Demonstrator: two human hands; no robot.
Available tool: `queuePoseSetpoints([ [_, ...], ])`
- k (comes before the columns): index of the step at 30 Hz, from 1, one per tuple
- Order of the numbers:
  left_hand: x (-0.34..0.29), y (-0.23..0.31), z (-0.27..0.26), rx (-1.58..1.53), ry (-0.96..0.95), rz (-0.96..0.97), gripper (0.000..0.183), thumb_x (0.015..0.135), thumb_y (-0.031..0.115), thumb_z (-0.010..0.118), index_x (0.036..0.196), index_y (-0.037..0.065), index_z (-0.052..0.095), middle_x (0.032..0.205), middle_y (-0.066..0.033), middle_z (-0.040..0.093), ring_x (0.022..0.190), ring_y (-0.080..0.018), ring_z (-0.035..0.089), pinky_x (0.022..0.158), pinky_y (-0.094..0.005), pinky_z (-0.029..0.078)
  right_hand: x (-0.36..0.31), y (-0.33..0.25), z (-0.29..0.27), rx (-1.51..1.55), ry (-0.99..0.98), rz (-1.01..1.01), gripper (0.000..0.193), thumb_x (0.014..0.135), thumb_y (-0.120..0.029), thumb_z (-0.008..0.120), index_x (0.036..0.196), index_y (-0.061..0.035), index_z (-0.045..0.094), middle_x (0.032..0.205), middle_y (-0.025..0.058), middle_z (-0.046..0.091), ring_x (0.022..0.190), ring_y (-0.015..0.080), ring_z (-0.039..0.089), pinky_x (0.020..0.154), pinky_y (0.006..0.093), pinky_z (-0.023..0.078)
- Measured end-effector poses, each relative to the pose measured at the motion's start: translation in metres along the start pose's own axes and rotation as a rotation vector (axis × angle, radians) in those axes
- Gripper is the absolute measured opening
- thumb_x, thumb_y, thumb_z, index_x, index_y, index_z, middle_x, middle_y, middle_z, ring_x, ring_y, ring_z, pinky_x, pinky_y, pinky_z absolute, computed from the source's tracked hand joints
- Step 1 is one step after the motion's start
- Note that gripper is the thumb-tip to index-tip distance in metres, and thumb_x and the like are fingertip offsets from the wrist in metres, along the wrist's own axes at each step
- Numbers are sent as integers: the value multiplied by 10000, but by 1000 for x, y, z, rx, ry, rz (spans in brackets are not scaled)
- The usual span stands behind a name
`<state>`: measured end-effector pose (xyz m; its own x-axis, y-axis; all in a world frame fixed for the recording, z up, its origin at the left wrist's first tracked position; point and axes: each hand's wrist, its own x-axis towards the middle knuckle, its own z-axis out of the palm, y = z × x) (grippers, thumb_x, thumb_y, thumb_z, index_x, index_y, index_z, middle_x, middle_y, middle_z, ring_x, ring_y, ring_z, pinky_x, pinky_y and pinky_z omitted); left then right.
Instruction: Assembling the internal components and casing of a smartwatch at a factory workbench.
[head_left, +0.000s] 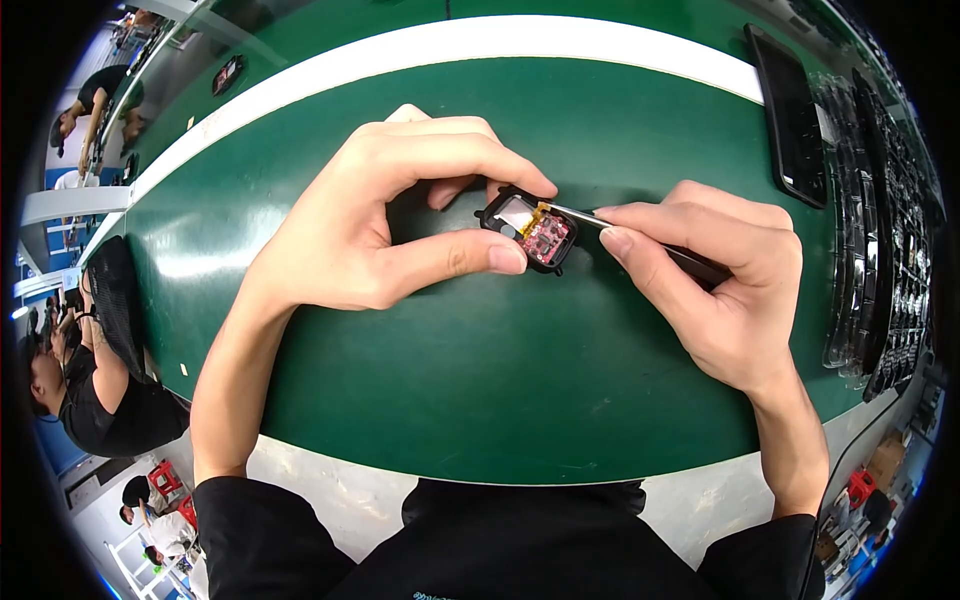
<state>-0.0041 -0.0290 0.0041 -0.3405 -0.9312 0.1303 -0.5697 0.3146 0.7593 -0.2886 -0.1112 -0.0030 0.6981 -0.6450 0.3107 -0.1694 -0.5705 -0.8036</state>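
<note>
Between the thumb and fingers of my left hand (400,200) is a small black device housing (560,262), its inside facing up. In it lie a red circuit board (549,236), a silvery battery-like block (514,214) and a strip of yellow tape (532,220). My right hand (710,260) pinches a pair of tweezers (582,216), dark at the handle and bright metal at the tip. The tip touches or hovers over the housing's upper right edge, beside the yellow tape; I cannot tell which. Both hands are just above the green table.
The green tabletop (480,400) has a white strip (450,45) along its far side. A black tablet-like device (785,115) lies at the far right, beside stacked clear and black plastic trays (870,230). Another small device (228,75) sits far left. A co-worker (95,370) is at the left.
</note>
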Motion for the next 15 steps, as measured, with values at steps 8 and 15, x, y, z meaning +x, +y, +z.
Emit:
queuePoseSetpoints([
  [8, 0, 0, 3, 37, 21, 21, 531, 772, 296, 980, 1237, 70, 855, 1016, -34, 777, 786, -154, 501, 787, -316, 380, -1, 0, 1, -37, -7, -16, 173, 909, 52, 861, 1076, 13, 884, 677, 28, 639, 571, 73, 502, 529, 274, 312],
  [15, -1, 1, 6, 77, 47, 46, 554, 749, 268, 974, 1246, 60, 845, 961, -45, 757, 754, -154, 498, 784, -320, 376, -1, -2, -2, -100, 11, -29, 197, 885, 41, 868, 1082, 28, 872, 702, 28, 642, 565, 74, 495, 528, 276, 317],
])
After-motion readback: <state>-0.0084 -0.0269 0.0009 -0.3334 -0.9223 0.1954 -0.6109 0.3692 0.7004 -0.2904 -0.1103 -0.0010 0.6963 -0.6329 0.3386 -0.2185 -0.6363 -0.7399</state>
